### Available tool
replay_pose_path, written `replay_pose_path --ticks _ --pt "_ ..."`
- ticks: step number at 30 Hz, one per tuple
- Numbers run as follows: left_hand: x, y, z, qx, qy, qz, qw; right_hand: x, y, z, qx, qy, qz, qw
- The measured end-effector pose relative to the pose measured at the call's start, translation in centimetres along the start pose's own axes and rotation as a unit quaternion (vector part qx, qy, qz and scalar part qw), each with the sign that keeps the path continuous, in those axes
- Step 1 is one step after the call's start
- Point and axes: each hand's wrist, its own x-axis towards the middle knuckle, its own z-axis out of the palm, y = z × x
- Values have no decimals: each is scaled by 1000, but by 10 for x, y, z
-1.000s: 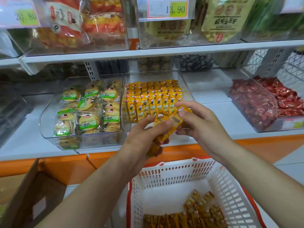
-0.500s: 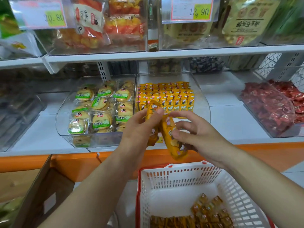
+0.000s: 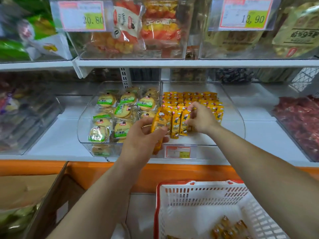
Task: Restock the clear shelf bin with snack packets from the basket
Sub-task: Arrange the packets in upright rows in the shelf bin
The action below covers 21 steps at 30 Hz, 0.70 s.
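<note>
Nearest, at lower right: few snack packets (image 3: 229,228) left in basket (image 3: 203,187). Beyond, gripping a yellow bunch (image 3: 158,125) in left hand (image 3: 139,140), pinching upright packets (image 3: 179,123) into clear shelf bin (image 3: 240,125) with right hand (image 3: 202,119) fingers. Farthest, stocked rows (image 3: 189,98); near strip unfilled.

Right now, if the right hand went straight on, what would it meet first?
The right hand would likely meet the rows of yellow packets in the clear bin, beyond the packets it pinches; depth is unclear.
</note>
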Motion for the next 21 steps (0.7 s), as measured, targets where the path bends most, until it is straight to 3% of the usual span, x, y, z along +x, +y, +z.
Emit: replay_pose_path --ticks 10,13,16,19,21 --pt "1 -3 -18 -10 -27 -6 1000 3 8 16 -96 -3 2 995" --pt "1 -4 -11 -41 -32 -1 999 -18 -4 -6 -119 42 -4 992" --pt "0 -6 -1 -53 -39 0 998 -57 -21 -29 28 80 -34 996" --pt "-4 -6 17 -37 -72 -14 997 -105 -36 -45 243 -1 -26 970" --pt "-10 -7 31 -21 -105 -12 994 -127 -39 -50 300 -56 -29 952"
